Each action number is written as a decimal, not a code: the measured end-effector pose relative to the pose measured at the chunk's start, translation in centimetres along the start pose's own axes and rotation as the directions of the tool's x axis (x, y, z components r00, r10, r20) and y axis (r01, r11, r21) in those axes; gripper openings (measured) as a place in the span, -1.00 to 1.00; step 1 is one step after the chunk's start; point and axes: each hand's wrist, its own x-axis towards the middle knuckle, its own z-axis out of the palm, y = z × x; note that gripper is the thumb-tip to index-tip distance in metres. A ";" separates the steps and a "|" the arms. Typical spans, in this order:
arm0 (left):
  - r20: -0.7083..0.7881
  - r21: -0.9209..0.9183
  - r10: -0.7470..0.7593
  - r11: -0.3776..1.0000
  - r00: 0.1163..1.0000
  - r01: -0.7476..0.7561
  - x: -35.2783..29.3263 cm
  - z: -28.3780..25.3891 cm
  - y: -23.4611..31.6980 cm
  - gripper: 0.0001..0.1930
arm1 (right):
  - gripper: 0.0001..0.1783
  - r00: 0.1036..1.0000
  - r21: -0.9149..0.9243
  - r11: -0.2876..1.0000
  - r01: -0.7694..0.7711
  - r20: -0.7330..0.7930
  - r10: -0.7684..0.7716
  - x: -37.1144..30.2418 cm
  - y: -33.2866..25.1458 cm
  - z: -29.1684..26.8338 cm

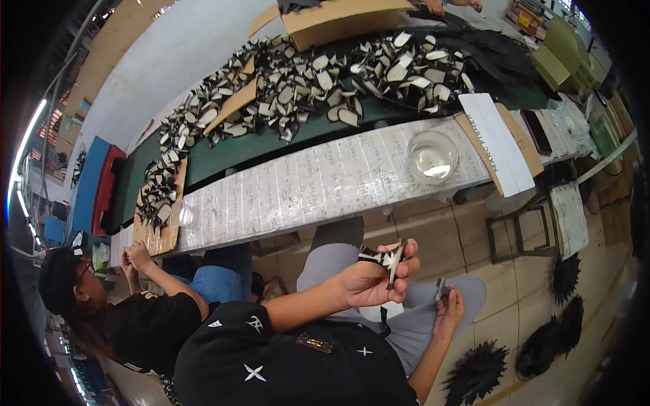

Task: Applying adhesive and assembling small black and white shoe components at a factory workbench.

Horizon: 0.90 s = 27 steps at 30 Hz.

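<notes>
Above my lap, my left hand (380,276) is closed around a small bundle of curved pieces (388,260), black on one side and pale on the other. They look like cut shoe parts. Lower and to the right, by my knee, my right hand (447,314) pinches a small dark grey piece (441,289) whose kind I cannot make out. Both hands are apart from each other and held away from the bench. Similar black and pale pieces (284,95) lie heaped on the green conveyor belt (264,150) in front.
A wrapped bench strip (305,184) carries a clear bowl (433,157), a white card (497,145) and a phone (535,132). An open cardboard box (345,24) stands behind. A co-worker (145,318) sits at left. Bundled black strips (476,372) lie on the floor at right.
</notes>
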 end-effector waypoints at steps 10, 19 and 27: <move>0.411 0.749 0.266 -0.644 0.872 -0.156 16.9 7.3 16.7 -0.83 | -0.78 0.999 0.062 0.997 -0.036 0.003 0.036 0.9 1.0 -1.8; 0.683 -0.212 0.374 -0.720 0.627 0.661 10.0 3.3 34.3 -0.49 | -0.77 0.996 0.105 0.994 0.016 -0.089 -0.007 1.5 0.9 -2.1; 0.454 -0.279 0.608 -0.597 0.651 0.752 0.5 -0.7 39.8 -0.47 | -0.77 0.998 0.058 0.998 -0.002 -0.068 0.006 2.3 1.3 -2.1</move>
